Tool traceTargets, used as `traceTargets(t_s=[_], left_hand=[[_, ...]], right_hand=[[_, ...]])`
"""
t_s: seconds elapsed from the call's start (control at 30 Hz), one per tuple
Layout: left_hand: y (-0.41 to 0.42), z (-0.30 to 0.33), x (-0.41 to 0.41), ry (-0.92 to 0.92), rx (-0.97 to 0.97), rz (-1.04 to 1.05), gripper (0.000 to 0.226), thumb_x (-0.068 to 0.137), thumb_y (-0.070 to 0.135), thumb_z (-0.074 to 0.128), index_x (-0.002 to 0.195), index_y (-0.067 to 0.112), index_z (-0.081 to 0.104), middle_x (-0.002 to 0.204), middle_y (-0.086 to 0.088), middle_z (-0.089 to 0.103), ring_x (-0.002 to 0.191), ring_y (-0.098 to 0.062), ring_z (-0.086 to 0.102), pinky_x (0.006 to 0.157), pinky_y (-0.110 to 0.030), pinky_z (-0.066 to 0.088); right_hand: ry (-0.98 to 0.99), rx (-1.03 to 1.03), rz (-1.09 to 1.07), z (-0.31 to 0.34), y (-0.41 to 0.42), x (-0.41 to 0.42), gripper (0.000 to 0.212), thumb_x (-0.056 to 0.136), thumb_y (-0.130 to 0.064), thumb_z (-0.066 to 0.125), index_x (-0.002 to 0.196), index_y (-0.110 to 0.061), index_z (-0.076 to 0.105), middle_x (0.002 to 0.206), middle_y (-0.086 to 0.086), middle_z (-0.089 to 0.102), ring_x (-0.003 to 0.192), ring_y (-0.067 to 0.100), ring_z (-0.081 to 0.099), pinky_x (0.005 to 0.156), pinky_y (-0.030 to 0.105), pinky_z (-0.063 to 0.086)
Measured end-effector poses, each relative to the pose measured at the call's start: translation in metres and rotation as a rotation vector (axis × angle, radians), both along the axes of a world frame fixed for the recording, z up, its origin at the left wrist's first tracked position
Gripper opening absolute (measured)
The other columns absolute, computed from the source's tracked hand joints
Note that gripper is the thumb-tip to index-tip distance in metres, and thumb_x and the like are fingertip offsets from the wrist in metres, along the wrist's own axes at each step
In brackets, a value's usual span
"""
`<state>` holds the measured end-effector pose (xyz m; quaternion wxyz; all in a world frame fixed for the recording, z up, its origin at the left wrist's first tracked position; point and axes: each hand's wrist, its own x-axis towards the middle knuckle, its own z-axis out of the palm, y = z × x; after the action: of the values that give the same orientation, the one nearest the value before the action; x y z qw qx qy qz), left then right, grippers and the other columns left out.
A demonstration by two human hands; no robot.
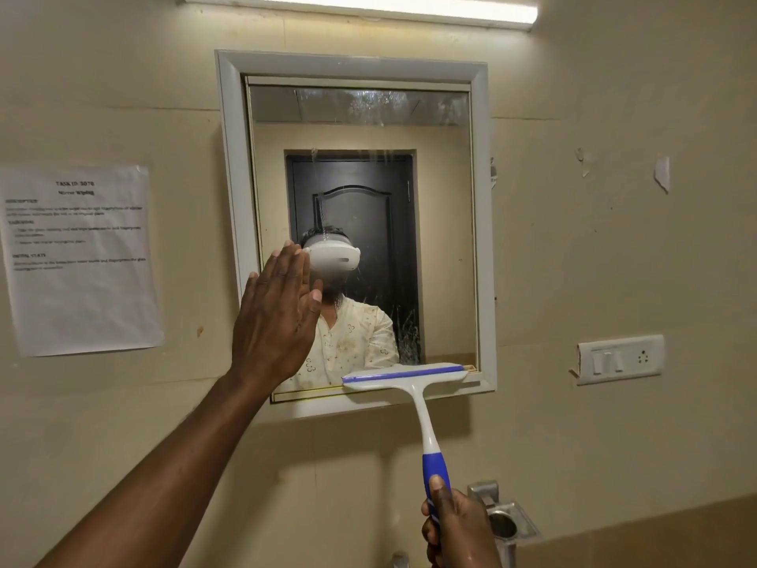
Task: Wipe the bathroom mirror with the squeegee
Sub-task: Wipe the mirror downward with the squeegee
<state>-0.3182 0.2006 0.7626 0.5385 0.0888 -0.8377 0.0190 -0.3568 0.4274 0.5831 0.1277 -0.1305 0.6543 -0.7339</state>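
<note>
Right hand [454, 526] at bottom edge of view, fingers wrapped tight on the blue grip of the squeegee [413, 399], thumb up along the handle. Handle rises, leaning slightly left, to the white head — blade with its blue strip lies across the lower right of the mirror [442, 239], at the bottom frame edge, right end tilted up. Metal holder [506, 522] just right of the hand. Left hand [278, 317] raised, palm flat, fingers straight and together, over the mirror's left side; contact with glass — cannot tell. Streaks and droplets along the glass top and near the lower middle. Paper sheet [80, 260] on wall to the left, switch plate [620, 358] to the right, tube light [360, 8] above.
</note>
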Motion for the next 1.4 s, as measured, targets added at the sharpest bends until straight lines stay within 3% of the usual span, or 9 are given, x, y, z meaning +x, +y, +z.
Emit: traceTargets(t_s=[0.3, 0.5, 0.67, 0.83, 1.0, 1.2, 1.3, 1.4], left_hand=[[0.002, 0.011, 0.008, 0.013, -0.016, 0.009, 0.060, 0.095, 0.046, 0.021, 0.149, 0.026, 0.006, 0.153, 0.016, -0.004, 0.144, -0.005, -0.001, 0.117, -0.032, -0.002], [0.006, 0.025, 0.013, 0.041, -0.037, 0.002, 0.060, 0.095, 0.045, 0.021, 0.150, 0.023, 0.014, 0.156, 0.012, 0.002, 0.145, -0.008, 0.004, 0.117, -0.033, 0.001], [0.011, 0.042, 0.013, 0.069, -0.058, -0.026, 0.060, 0.095, 0.043, 0.025, 0.150, 0.022, 0.013, 0.157, 0.008, 0.004, 0.146, -0.009, 0.004, 0.118, -0.034, 0.001], [0.014, 0.052, 0.010, 0.078, -0.077, -0.065, 0.060, 0.094, 0.044, 0.025, 0.147, 0.027, 0.003, 0.156, 0.011, -0.002, 0.146, -0.008, 0.000, 0.118, -0.033, -0.001], [0.012, 0.052, 0.008, 0.096, -0.086, -0.082, 0.060, 0.094, 0.042, 0.028, 0.146, 0.029, 0.001, 0.155, 0.012, -0.001, 0.146, -0.010, 0.003, 0.119, -0.037, 0.003], [0.002, 0.053, 0.008, 0.120, -0.099, -0.080, 0.061, 0.094, 0.044, 0.028, 0.146, 0.038, -0.005, 0.155, 0.019, -0.004, 0.145, -0.003, 0.001, 0.118, -0.034, 0.003], [0.001, 0.054, 0.007, 0.113, -0.099, -0.067, 0.061, 0.094, 0.043, 0.029, 0.146, 0.035, -0.002, 0.155, 0.017, -0.003, 0.146, -0.005, 0.003, 0.118, -0.034, 0.003], [0.003, 0.056, 0.007, 0.107, -0.098, -0.079, 0.060, 0.093, 0.041, 0.029, 0.146, 0.032, 0.000, 0.155, 0.015, -0.002, 0.146, -0.009, 0.006, 0.119, -0.038, 0.006]], right_hand=[[0.124, 0.069, -0.020, 0.006, 0.004, -0.003, 0.047, 0.094, -0.031, 0.049, 0.058, -0.001, 0.058, 0.049, 0.008, 0.051, 0.040, 0.016, 0.046, 0.045, 0.019, 0.035], [0.173, 0.004, -0.003, 0.027, 0.007, -0.001, 0.047, 0.093, -0.027, 0.052, 0.054, -0.001, 0.058, 0.035, 0.000, 0.045, 0.029, 0.012, 0.040, 0.038, 0.014, 0.032], [0.182, -0.176, 0.053, 0.093, 0.008, -0.018, 0.046, 0.091, -0.044, 0.046, 0.079, -0.002, 0.059, 0.044, 0.001, 0.047, 0.036, 0.013, 0.038, 0.040, 0.021, 0.031], [0.462, -0.252, 0.034, 0.186, 0.006, -0.050, 0.037, 0.096, -0.042, 0.036, 0.086, -0.013, 0.056, 0.051, -0.005, 0.047, 0.040, 0.006, 0.040, 0.044, 0.023, 0.035], [0.537, -0.373, 0.123, 0.267, -0.002, -0.070, 0.029, 0.097, -0.037, 0.037, 0.090, -0.012, 0.052, 0.043, -0.006, 0.049, 0.034, 0.005, 0.043, 0.035, 0.018, 0.037], [0.601, -0.389, 0.078, 0.309, -0.025, -0.088, 0.026, 0.097, -0.035, 0.039, 0.094, -0.012, 0.052, 0.038, -0.009, 0.050, 0.031, 0.004, 0.046, 0.035, 0.014, 0.040], [0.597, -0.388, 0.047, 0.316, -0.033, -0.097, 0.027, 0.097, -0.033, 0.039, 0.099, -0.010, 0.052, 0.037, -0.010, 0.050, 0.031, 0.004, 0.046, 0.036, 0.014, 0.040], [0.583, -0.372, -0.006, 0.318, -0.039, -0.107, 0.031, 0.096, -0.040, 0.040, 0.092, -0.013, 0.054, 0.044, -0.006, 0.052, 0.034, 0.005, 0.047, 0.040, 0.017, 0.042]])
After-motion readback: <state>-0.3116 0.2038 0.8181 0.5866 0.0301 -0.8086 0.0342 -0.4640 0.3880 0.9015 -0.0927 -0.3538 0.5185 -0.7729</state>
